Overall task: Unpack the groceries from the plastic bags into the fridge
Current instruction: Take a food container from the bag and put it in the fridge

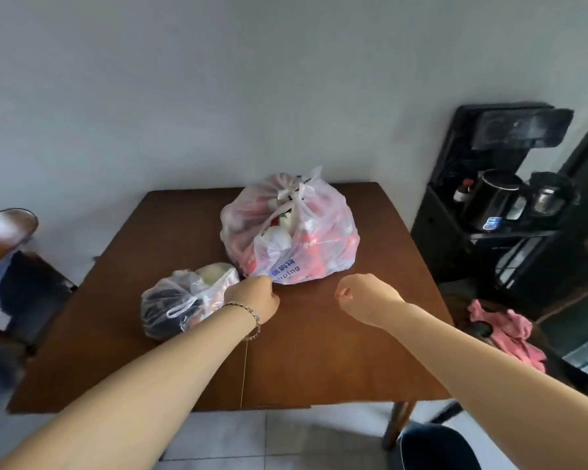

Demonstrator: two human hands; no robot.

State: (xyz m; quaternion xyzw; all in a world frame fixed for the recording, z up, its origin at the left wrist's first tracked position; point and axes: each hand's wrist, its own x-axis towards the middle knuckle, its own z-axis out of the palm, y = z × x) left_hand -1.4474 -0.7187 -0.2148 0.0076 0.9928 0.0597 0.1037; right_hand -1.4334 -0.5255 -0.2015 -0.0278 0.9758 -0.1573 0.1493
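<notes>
Now, L hand (255, 300) at big bag (296, 232), R hand (364, 295) fisted

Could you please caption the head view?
Left hand and right hand near a large tied bag and small bag on a wooden table.

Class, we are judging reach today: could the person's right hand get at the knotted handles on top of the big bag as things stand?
Probably yes. The right hand hovers over the table just before the big bag, with nothing between it and the knotted handles on top.
</notes>
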